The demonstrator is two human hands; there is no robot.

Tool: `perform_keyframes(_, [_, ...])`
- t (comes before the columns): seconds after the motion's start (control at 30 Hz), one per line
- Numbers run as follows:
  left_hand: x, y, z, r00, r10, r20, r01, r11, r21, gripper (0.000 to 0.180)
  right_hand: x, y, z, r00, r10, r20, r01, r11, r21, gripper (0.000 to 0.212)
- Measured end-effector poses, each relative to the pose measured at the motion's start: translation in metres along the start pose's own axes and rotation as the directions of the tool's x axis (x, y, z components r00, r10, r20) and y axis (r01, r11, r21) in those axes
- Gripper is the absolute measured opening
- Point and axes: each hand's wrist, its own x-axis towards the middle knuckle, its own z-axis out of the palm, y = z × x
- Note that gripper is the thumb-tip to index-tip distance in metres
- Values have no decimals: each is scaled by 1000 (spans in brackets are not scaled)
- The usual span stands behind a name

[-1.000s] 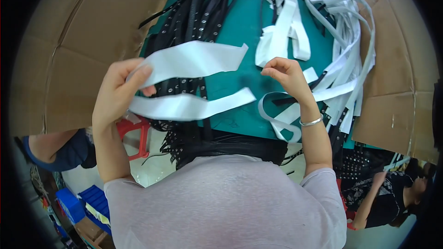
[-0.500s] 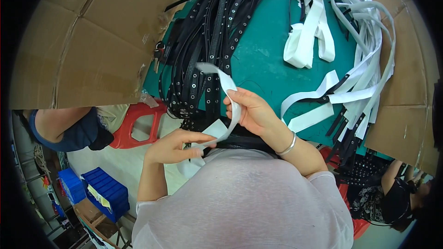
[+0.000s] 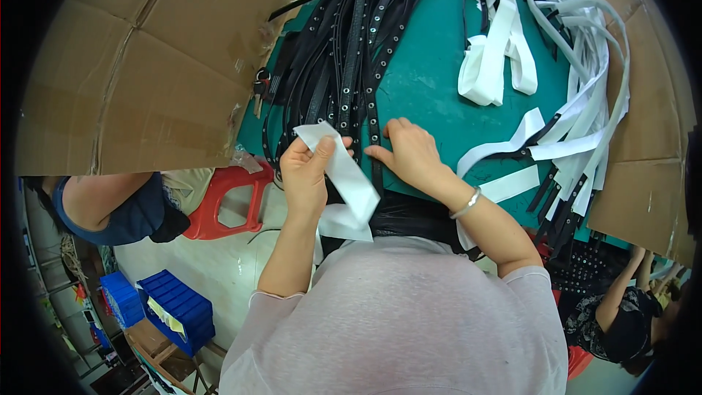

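A white strip (image 3: pixel 352 184) hangs from my left hand (image 3: pixel 307 170), its upper end pinched under the thumb. The strip drops and folds over near my lap, above black material (image 3: pixel 413 221). My right hand (image 3: pixel 415 149) is at the near edge of the black eyelet straps (image 3: pixel 349 66), thumb and fingers apart. Its thumb tip is close to one strap with metal eyelets; whether it touches cannot be made out. The straps lie in a long bundle running away from me across the green table (image 3: pixel 417 95).
Looped white bands (image 3: pixel 486 77) and a pile of white and black strips (image 3: pixel 585 113) lie to the right. Cardboard (image 3: pixel 161 66) rises on the left, more (image 3: pixel 643 153) on the right. Keys (image 3: pixel 261 84) sit beside the straps. A red stool (image 3: pixel 227 201) and seated people are nearby.
My right hand has let go of the white strip and moved right to the black straps. My left hand has risen and now grips the strip's upper end.
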Motion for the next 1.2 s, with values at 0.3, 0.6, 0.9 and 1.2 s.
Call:
perform_keyframes(0.3, [6,3,6,997,30,71,-39,991,131,22,13,15,-38,848,115,518,-470,615,633,19])
perform_keyframes(0.6, [4,-5,33,976,4,216,-59,966,251,13,-2,3,-119,975,52,216,-222,294,930,31])
perform_keyframes(0.9, [-2,-12,48,979,-33,203,-40,938,344,16,-2,0,-127,996,61,-61,19,536,844,29])
perform_keyframes(1.2, [-1,-13,53,967,-101,234,16,940,340,15,-4,-5,-119,997,70,14,-52,588,807,18])
